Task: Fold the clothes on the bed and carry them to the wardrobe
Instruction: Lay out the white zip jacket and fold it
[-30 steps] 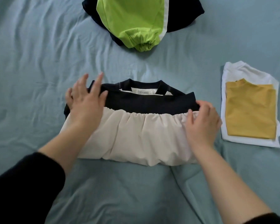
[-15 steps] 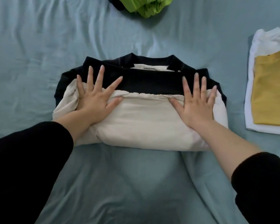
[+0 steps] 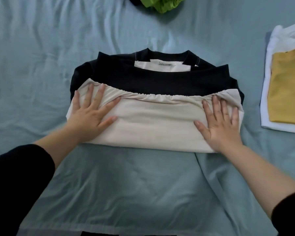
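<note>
A folded garment with a black upper part (image 3: 160, 80) and a cream gathered lower part (image 3: 153, 121) lies in the middle of the bed. My left hand (image 3: 90, 114) presses flat on its left end, fingers spread. My right hand (image 3: 221, 123) presses flat on its right end, fingers straight. A folded mustard top (image 3: 288, 89) lies on a folded white garment (image 3: 269, 103) at the right edge. A lime green and black garment (image 3: 162, 4) sits at the top edge, mostly cut off by the frame.
The blue-grey sheet (image 3: 41, 65) covers the whole bed, with wrinkles at the left and top. A pale hem of the sheet (image 3: 92, 230) runs along the near edge of the bed.
Both hands went from gripping the garment's ends to lying flat on it, then slid outward and toward me along the cream part. The view has tilted down, so the green garment is nearly out of frame.
</note>
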Motion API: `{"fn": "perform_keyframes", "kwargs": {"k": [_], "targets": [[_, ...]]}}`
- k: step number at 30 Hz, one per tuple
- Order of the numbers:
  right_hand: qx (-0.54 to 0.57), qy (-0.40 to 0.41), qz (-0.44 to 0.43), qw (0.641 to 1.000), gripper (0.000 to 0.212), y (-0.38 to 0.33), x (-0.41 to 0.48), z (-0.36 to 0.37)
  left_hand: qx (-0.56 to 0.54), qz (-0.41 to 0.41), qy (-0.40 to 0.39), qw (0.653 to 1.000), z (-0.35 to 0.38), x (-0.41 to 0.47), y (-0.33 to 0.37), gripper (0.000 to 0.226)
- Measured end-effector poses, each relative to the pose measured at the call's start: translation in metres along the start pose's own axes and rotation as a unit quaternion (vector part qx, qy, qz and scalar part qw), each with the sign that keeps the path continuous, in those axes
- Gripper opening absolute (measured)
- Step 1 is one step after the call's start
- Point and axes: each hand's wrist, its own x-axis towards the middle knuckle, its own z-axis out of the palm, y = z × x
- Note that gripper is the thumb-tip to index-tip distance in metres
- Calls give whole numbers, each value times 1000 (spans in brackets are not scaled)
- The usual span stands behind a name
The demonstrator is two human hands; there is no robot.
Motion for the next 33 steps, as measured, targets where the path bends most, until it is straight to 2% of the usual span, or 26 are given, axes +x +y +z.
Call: {"fn": "perform_keyframes", "kwargs": {"k": [3, 5, 7, 9, 11, 14, 15, 17, 19, 20, 21, 22, 23, 24, 25, 26, 28, 31, 33], "targets": [[3, -8, 10, 1000, 74, -3, 4, -6, -4, -3, 5, 1000, -7, 2, 3, 62], [20, 19, 16, 999, 74, -17, -4, -17, -25, -6, 57, 998, -13, -8, 18, 64], [35, 59, -34, 997, 74, -43, -15, -24, -51, 26, 110, 992, -16, -17, 54, 65], [10, 75, -110, 991, 73, -69, -18, -22, -38, 57, 129, 989, -13, -13, 97, 65], [-26, 48, -127, 990, 69, -76, -14, -15, -11, 40, 81, 996, -6, 2, 123, 67], [-20, 53, -77, 995, 60, -67, -5, -7, 25, 6, 1, 1000, 2, 29, 125, 67], [19, 67, -69, 995, 56, -66, -10, -10, 31, 11, -16, 999, 0, 33, 124, 67], [178, 115, -59, 976, 43, -70, -39, -15, 10, 19, -35, 999, -9, 34, 123, 67], [387, 139, 5, 911, 20, -75, -88, -11, -29, 11, 10, 999, -19, 27, 129, 68], [498, 109, 88, 856, 18, -77, -110, -8, -40, 7, 46, 998, -24, 23, 135, 70], [622, 47, 198, 757, 22, -78, -126, -8, -48, 8, 77, 996, -27, 21, 143, 73], [730, -22, 293, 617, 24, -75, -134, -5, -57, 12, 96, 994, -28, 21, 151, 76], [802, -77, 352, 477, 30, -70, -136, 0, -67, 14, 102, 992, -29, 24, 160, 79], [843, -97, 375, 374, 37, -63, -134, 5, -77, 13, 97, 992, -29, 29, 167, 80], [870, -74, 377, 309, 42, -55, -126, 6, -85, 6, 85, 993, -28, 37, 171, 80], [888, -37, 371, 268, 45, -51, -115, 4, -92, -3, 65, 994, -24, 46, 173, 79], [912, 3, 343, 227, 50, -52, -91, -5, -119, -12, 6, 993, -15, 61, 172, 77], [930, 3, 304, 207, 54, -62, -58, -26, -169, -10, -56, 984, -7, 74, 168, 80], [927, 18, 302, 222, 49, -66, -45, -43, -204, -24, -66, 977, -8, 77, 167, 79]]}}
